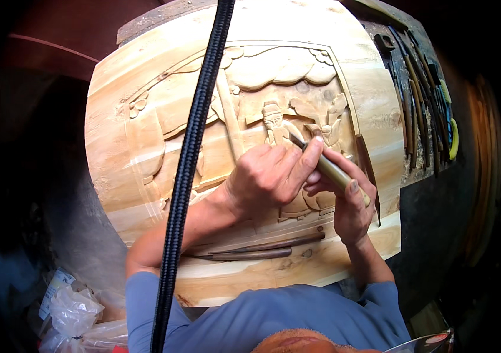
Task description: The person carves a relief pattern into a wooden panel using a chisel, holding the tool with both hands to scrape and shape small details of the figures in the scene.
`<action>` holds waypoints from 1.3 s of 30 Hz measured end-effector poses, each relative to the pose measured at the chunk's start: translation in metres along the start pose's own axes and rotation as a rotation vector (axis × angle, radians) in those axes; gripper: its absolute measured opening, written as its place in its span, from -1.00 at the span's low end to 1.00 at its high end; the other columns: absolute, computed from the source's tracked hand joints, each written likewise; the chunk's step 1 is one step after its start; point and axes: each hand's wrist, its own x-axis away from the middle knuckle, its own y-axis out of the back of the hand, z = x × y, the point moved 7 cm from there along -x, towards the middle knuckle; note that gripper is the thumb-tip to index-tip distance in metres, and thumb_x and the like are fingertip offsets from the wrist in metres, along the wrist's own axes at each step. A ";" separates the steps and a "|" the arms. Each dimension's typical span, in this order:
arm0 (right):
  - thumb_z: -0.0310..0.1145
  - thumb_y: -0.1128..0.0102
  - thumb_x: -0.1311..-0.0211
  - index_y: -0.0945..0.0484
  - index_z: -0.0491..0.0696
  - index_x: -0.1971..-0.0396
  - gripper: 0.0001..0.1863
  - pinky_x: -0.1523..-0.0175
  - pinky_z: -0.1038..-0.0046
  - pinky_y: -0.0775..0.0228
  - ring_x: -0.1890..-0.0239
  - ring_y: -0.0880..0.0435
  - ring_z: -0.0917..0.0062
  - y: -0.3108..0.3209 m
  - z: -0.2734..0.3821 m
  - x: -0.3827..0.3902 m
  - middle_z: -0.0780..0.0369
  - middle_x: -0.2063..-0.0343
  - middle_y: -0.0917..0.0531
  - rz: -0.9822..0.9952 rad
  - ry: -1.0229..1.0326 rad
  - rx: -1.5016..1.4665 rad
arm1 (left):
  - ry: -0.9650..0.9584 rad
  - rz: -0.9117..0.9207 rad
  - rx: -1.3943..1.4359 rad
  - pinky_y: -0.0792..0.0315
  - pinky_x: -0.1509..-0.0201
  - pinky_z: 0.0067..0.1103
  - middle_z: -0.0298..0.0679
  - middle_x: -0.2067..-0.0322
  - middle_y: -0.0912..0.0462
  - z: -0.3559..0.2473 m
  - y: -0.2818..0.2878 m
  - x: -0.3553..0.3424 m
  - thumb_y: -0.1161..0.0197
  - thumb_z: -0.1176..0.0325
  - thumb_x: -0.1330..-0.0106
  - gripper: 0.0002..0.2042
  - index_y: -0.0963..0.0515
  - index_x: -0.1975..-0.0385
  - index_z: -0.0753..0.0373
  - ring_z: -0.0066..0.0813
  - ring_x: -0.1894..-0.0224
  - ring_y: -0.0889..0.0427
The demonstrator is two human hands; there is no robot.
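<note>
A carving chisel (327, 167) with a pale wooden handle is held in both hands over the middle of a large wooden relief panel (144, 147), its blade tip set against the carved figure (274, 126) near the panel's centre. The handle is gripped by the right hand (350, 206), closed around its rear end, probably so that the push can be given from behind. The left hand (268, 176) is closed over the front of the tool, with the thumb laid along the shaft near the blade, apparently to steer and brake the cut; its heel is rested on the panel for steadiness. Two more long chisels (262, 248) are laid on the panel's lower edge, just below the hands and within easy reach. Further tools (421, 100) are ranged in a row beyond the panel's right edge. A black cord (188, 170) hangs across the view.
</note>
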 end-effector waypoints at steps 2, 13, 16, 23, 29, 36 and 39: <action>-0.25 -0.12 -0.64 -0.51 -0.36 -0.42 -0.43 -0.11 0.43 -0.68 0.02 -0.83 0.43 0.004 -0.002 -0.004 -0.01 -0.01 -0.80 -0.050 -0.023 0.076 | -0.011 0.017 -0.058 -0.37 0.51 -0.54 -0.37 0.49 -0.52 0.002 -0.011 -0.001 -0.35 0.48 -0.20 -0.40 -0.62 -0.33 0.37 -0.57 0.53 -0.53; -0.55 -0.18 -0.53 -0.63 -0.30 -0.31 -0.58 -0.07 0.50 -0.68 0.02 -0.86 0.46 0.001 0.001 -0.025 0.04 -0.02 -0.83 -0.095 -0.018 0.350 | 0.147 0.068 -0.145 -0.42 0.50 -0.52 -0.34 0.36 -0.58 0.013 -0.017 0.003 -0.36 0.36 -0.29 -0.41 -0.60 -0.39 0.27 -0.55 0.51 -0.55; -0.54 -0.19 -0.55 -0.65 -0.30 -0.29 -0.60 -0.06 0.50 -0.69 0.06 -0.87 0.46 -0.002 0.001 -0.027 0.04 0.00 -0.84 -0.122 -0.012 0.368 | 0.152 0.071 -0.130 -0.44 0.48 -0.51 -0.33 0.35 -0.60 0.015 -0.018 0.005 -0.37 0.34 -0.30 -0.41 -0.60 -0.38 0.28 -0.53 0.50 -0.56; -0.51 -0.19 -0.57 -0.68 -0.31 -0.25 -0.63 -0.03 0.52 -0.68 0.06 -0.87 0.47 -0.002 0.000 -0.030 0.05 0.02 -0.84 -0.119 0.012 0.363 | 0.157 0.088 -0.142 -0.45 0.45 -0.51 -0.32 0.37 -0.57 0.016 -0.020 0.004 -0.40 0.27 -0.31 -0.43 -0.61 -0.34 0.30 -0.51 0.48 -0.57; -0.50 -0.20 -0.58 -0.69 -0.31 -0.23 -0.64 -0.02 0.53 -0.68 0.06 -0.86 0.49 -0.001 -0.001 -0.033 0.06 0.02 -0.84 -0.137 -0.033 0.341 | 0.162 0.053 -0.118 -0.44 0.46 -0.50 -0.30 0.39 -0.53 0.018 -0.020 0.002 -0.37 0.33 -0.28 -0.43 -0.61 -0.33 0.31 -0.50 0.49 -0.57; -0.50 -0.22 -0.58 -0.69 -0.30 -0.24 -0.65 -0.04 0.53 -0.68 0.04 -0.86 0.48 -0.002 -0.001 -0.032 0.07 -0.01 -0.83 -0.101 0.050 0.334 | 0.159 0.058 -0.131 -0.41 0.50 -0.52 -0.32 0.41 -0.56 0.017 -0.016 0.004 -0.35 0.39 -0.27 -0.45 -0.63 -0.32 0.32 -0.55 0.52 -0.56; -0.49 -0.33 -0.54 -0.70 -0.28 -0.21 -0.66 -0.06 0.54 -0.66 0.02 -0.85 0.48 0.000 -0.004 -0.027 0.09 0.01 -0.84 -0.147 0.001 0.221 | 0.160 -0.038 -0.108 -0.37 0.54 -0.52 -0.36 0.49 -0.55 0.015 -0.007 0.006 -0.39 0.43 -0.28 -0.49 -0.67 -0.28 0.31 -0.58 0.58 -0.51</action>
